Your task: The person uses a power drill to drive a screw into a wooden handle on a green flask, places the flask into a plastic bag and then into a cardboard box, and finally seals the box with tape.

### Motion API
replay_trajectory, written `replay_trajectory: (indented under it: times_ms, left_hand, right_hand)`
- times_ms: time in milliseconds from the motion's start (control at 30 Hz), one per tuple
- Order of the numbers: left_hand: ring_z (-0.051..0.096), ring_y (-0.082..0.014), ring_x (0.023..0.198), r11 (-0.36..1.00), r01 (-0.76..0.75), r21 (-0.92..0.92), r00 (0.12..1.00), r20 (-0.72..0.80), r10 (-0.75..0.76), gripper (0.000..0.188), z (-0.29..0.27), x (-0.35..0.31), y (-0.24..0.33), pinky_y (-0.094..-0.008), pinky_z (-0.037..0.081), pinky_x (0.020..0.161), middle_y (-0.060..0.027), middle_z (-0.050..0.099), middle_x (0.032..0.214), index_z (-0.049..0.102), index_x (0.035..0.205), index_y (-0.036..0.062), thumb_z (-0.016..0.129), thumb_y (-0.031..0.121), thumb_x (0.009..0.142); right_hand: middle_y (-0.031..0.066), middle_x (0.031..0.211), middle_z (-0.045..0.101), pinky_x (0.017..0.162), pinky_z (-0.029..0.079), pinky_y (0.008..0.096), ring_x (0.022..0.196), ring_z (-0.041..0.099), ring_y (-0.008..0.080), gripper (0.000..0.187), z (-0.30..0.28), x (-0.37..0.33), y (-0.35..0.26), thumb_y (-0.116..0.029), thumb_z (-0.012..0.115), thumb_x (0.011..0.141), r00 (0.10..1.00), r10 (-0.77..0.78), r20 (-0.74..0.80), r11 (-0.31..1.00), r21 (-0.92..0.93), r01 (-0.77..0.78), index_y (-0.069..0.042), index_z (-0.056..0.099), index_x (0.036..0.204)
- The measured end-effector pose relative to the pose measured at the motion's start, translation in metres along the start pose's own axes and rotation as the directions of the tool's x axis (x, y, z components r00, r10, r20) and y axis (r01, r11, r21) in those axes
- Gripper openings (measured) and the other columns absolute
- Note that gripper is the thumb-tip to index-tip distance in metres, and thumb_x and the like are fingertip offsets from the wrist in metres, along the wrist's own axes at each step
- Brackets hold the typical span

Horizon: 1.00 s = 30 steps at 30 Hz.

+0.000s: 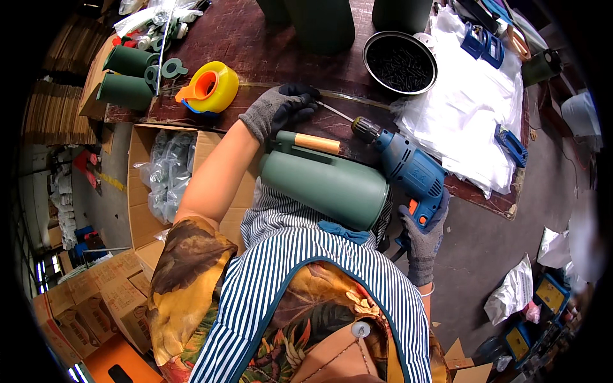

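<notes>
Right hand (pixel 426 239) wrapped round drill (pixel 416 171), left hand (pixel 290 108) curled at bit (pixel 335 113) tip, pinch unclear; green jug (pixel 325 184) across lap (pixel 281 214). Sudden spin could snag glove (pixel 258 120); unbraced jug might roll.

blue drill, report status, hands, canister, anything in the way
Right grip around blue drill; left grip by tip of bit, hold unclear. Green canister on its side. Parts bowl apparently out of the way.

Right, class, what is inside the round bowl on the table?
The round bowl holds a heap of small, dark, screw-like pieces. They cover its bottom, so anything beneath them cannot be seen.
</notes>
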State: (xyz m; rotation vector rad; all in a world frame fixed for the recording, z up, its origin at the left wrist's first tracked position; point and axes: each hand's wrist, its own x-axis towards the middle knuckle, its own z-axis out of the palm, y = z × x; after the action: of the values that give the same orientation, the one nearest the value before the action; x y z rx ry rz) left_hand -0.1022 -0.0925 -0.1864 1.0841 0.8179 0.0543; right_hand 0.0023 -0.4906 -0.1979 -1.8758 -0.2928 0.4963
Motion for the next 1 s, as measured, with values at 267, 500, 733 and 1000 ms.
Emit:
replay_trajectory:
  times_ms: [267, 500, 733, 1000]
  left_hand:
    - [0.066, -0.015, 0.097, 0.955, -0.247, 0.163, 0.967, -0.02, 0.254, 0.024, 0.004, 0.011, -0.009, -0.0267, 0.059, 0.087, -0.0081, 0.067, 0.11, 0.064, 0.122, -0.0009, 0.06, 0.001, 0.098]
    - [0.066, -0.0133, 0.094, 0.955, -0.194, 0.225, 0.981, 0.027, 0.193, 0.024, 0.002, 0.012, 0.001, -0.0256, 0.058, 0.085, -0.0069, 0.068, 0.109, 0.064, 0.12, -0.0009, 0.06, 0.002, 0.097]
    - [0.066, -0.0157, 0.099, 0.923, -0.235, 0.304, 0.971, 0.113, 0.21, 0.026, -0.006, 0.01, 0.001, -0.0277, 0.055, 0.086, -0.0075, 0.067, 0.11, 0.063, 0.121, -0.0009, 0.064, 0.01, 0.097]
    - [0.066, -0.0212, 0.109, 0.34, -0.51, 0.79, 0.816, 0.318, 0.483, 0.047, 0.011, -0.074, -0.026, -0.0356, 0.052, 0.094, -0.0082, 0.068, 0.115, 0.068, 0.12, 0.007, 0.084, 0.016, 0.076]
  right_hand:
    - [0.0193, 0.147, 0.046, 0.106, 0.043, 0.037, 0.128, 0.053, 0.0265, 0.103, 0.0, -0.001, 0.001, -0.027, 0.09, 0.074, 1.0, -0.024, 0.002, 0.998, -0.055, 0.024, -0.002, 0.03, 0.154]
    - [0.0132, 0.135, 0.056, 0.089, 0.055, 0.0336, 0.115, 0.059, 0.0197, 0.091, -0.005, 0.0, 0.004, -0.015, 0.084, 0.081, 0.992, -0.12, 0.033, 0.988, -0.098, 0.123, -0.008, 0.031, 0.155]
    - [0.0112, 0.116, 0.06, 0.075, 0.063, 0.0338, 0.099, 0.065, 0.022, 0.039, -0.011, 0.005, 0.016, -0.025, 0.06, 0.102, 0.922, 0.302, 0.241, 0.63, 0.675, -0.383, -0.006, 0.048, 0.133]
    - [0.0141, 0.12, 0.06, 0.076, 0.064, 0.0397, 0.105, 0.066, 0.0256, 0.038, -0.036, 0.015, 0.047, -0.017, 0.056, 0.103, 0.945, 0.224, 0.239, 0.829, 0.463, -0.314, -0.004, 0.053, 0.139]
